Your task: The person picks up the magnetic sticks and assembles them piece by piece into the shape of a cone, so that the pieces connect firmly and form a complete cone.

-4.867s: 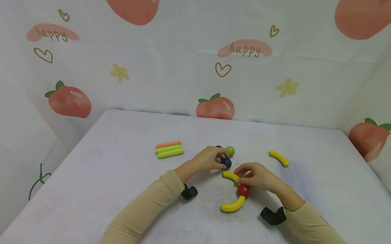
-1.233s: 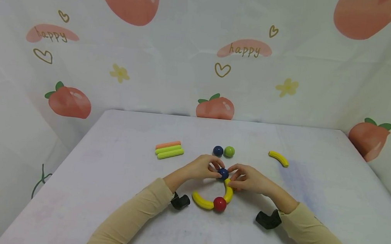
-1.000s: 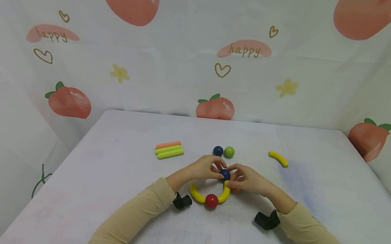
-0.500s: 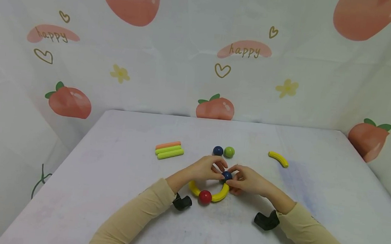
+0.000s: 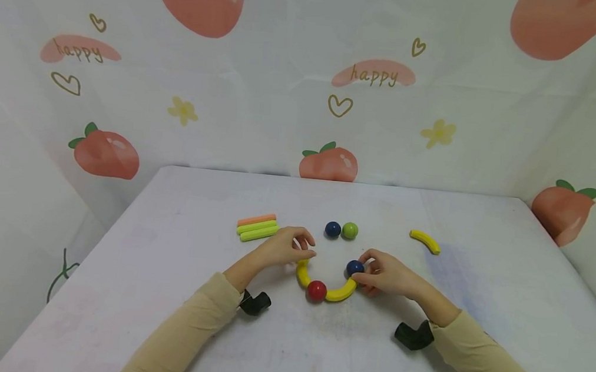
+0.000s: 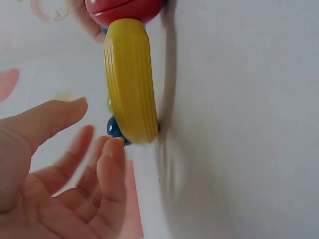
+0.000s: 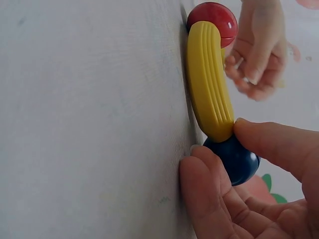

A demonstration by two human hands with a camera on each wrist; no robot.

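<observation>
On the table, a toy chain forms a U: a left yellow curved rod, a red ball, a right yellow curved rod and a blue ball. My right hand pinches that blue ball at the chain's right end; its thumb lies where ball and rod meet. Beside the free end of the left rod is my left hand, thumb and fingers spread apart with nothing between them. In the left wrist view its fingertips come close to the tip of the yellow rod.
Behind the U, another blue ball and a green ball sit side by side. Straight rods, one orange and two lime, lie at the left. A loose yellow curved rod lies at the back right.
My left hand has let go of the blue ball and moved left to the left rod's end. The chain has swung round into a U opening toward the back, its blue ball in my right fingers.
</observation>
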